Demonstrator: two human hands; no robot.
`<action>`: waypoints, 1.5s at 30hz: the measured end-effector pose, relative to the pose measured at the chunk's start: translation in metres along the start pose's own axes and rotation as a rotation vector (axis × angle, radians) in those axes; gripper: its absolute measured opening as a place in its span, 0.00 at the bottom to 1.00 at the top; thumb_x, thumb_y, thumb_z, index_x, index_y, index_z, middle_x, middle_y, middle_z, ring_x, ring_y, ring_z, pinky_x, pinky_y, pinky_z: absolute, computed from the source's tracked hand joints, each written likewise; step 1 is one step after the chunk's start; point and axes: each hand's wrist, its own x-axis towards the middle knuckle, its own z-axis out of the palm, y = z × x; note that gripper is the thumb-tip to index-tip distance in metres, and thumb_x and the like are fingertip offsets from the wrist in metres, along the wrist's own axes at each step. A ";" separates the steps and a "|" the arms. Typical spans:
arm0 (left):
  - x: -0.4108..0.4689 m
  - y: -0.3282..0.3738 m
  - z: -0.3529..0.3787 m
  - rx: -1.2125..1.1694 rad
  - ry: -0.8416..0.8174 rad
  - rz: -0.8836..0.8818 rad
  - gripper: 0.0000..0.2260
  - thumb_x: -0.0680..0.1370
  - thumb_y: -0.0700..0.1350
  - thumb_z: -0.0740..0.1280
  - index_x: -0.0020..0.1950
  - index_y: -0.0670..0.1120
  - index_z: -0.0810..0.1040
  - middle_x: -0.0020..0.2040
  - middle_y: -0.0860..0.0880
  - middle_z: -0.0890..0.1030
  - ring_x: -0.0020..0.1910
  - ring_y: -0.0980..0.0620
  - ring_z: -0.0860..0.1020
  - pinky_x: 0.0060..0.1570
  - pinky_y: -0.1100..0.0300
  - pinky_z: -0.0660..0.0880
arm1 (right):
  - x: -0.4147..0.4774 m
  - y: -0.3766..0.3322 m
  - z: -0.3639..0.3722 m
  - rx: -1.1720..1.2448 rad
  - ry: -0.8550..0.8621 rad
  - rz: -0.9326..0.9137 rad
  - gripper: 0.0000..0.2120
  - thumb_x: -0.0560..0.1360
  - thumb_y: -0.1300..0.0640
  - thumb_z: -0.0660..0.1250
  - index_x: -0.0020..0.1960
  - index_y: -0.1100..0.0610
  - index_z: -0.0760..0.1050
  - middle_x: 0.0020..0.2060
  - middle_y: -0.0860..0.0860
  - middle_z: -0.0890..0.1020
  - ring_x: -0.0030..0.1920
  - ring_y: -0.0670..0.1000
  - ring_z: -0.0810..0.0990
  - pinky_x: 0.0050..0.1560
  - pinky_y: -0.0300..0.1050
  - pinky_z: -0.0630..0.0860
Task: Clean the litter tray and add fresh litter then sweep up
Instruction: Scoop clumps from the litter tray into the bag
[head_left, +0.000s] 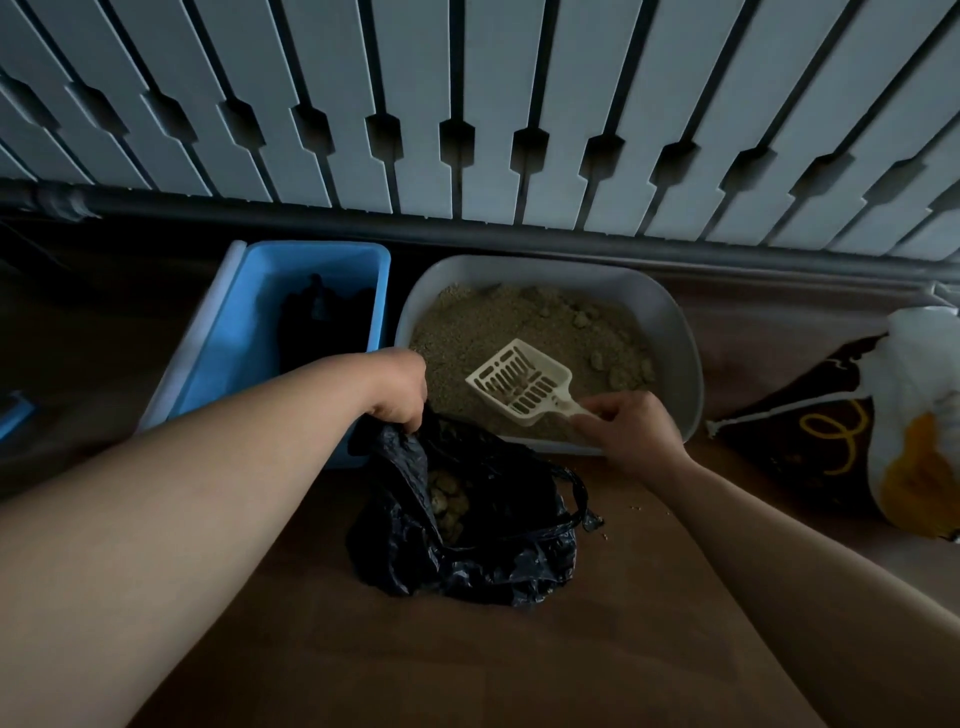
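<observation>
Pinching the handle end of the cream scoop (519, 383) with the right hand (631, 431), thumb and curled fingers clamped on it, above the near half of the grey litter tray (675, 332). Lying along a 4-to-10 o'clock line: handle at 4 toward the wrist, slotted head at 10, low over the litter (467, 332) or resting on it, cannot tell which. Hard to say whether carrying anything.

Gripping the rim of the black bag (483, 551) with the left hand (400, 389), fingers curled into the plastic, holding the mouth open at 8 o'clock from the scoop's head, just beside the tray's near-left corner. Showing clumps (448, 499) inside.

Leaving further lumps (615, 366) at 3 o'clock from the head, near the tray's right wall, closer to the right hand than the left.

Judging by that: scooping part done, fresh litter and sweeping not yet begun. Probably calling for a swing of the head toward 3, a dig under those lumps, then a carry back to 8 and a tip into the bag. Risking spilled grains on the crossing; worth noting stray grains (615, 525) on the floor at the bag's 3 o'clock.
</observation>
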 end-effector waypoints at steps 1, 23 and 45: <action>0.003 -0.002 0.001 0.001 0.001 -0.001 0.16 0.71 0.40 0.72 0.58 0.43 0.80 0.55 0.44 0.82 0.47 0.50 0.78 0.52 0.55 0.79 | 0.000 0.000 0.000 -0.002 0.005 0.001 0.09 0.72 0.43 0.71 0.49 0.45 0.84 0.31 0.45 0.80 0.32 0.44 0.76 0.34 0.44 0.71; -0.010 -0.003 0.001 0.012 0.035 0.063 0.20 0.73 0.41 0.71 0.65 0.40 0.75 0.59 0.44 0.80 0.58 0.46 0.78 0.57 0.54 0.77 | -0.042 -0.028 -0.027 -0.064 -0.100 -0.206 0.08 0.70 0.51 0.75 0.47 0.42 0.84 0.33 0.38 0.81 0.33 0.38 0.77 0.38 0.44 0.77; -0.020 0.003 -0.002 0.039 0.058 0.076 0.20 0.73 0.41 0.72 0.64 0.39 0.76 0.59 0.43 0.80 0.54 0.46 0.79 0.55 0.56 0.76 | -0.071 -0.042 -0.025 -0.607 0.167 -0.676 0.10 0.67 0.50 0.74 0.49 0.44 0.83 0.39 0.45 0.83 0.38 0.51 0.82 0.39 0.41 0.70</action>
